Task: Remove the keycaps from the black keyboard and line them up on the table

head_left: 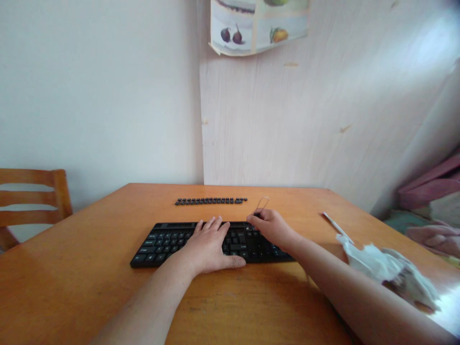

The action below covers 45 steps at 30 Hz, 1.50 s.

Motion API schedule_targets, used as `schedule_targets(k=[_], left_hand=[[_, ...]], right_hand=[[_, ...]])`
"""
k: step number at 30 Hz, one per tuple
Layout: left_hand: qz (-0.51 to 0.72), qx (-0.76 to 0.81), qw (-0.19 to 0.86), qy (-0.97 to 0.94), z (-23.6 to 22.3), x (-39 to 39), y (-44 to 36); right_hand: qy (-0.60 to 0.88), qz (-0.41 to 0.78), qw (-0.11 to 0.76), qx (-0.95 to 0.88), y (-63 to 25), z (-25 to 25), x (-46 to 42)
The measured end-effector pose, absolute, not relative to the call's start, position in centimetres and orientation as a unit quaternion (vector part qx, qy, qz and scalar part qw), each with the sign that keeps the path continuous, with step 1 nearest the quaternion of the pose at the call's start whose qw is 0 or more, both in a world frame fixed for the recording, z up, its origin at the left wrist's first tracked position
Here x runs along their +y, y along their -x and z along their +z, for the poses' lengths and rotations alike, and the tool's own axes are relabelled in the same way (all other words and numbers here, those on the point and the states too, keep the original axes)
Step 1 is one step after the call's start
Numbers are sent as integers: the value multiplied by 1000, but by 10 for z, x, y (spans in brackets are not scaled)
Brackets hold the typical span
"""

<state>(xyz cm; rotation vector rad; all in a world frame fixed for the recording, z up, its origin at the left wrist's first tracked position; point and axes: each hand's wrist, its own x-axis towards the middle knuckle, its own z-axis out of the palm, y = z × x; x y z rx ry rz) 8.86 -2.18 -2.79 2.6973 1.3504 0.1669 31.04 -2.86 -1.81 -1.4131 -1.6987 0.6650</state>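
Observation:
A black keyboard [151, 250] lies on the wooden table in front of me. My left hand [212, 244] rests on its middle, palm down with fingers spread and nothing held. Over the keyboard's back edge, right of centre, my right hand [271, 226] pinches a wire keycap puller [265, 202], its thin loop pointing up. A small dark piece shows at the fingertips; whether it is a keycap or the puller's handle I cannot tell. Behind the keyboard, several loose black keycaps [208, 201] are lined up in two rows. My right hand and forearm hide part of the keyboard's right end.
To the right lie a thin white stick-like object [337, 226] and a crumpled whitish plastic bag [384, 268]. A wooden chair [36, 199] stands at the left. The wall [266, 120] rises behind the table's back edge. Piled cloth [431, 191] is at the far right.

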Motion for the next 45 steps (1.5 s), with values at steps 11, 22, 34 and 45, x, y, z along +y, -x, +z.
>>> schedule_targets(k=[11, 22, 34, 45], left_hand=[[57, 451, 58, -889, -28, -22, -90], [59, 452, 75, -887, -29, -23, -91], [57, 453, 76, -887, -28, -23, -92], [64, 447, 73, -889, -26, -24, -92]], right_hand=[[583, 168, 378, -700, -307, -23, -28], [561, 171, 361, -725, -306, -21, -29], [557, 149, 345, -741, -306, -21, -31], [586, 154, 379, -700, -304, -29, -28]])
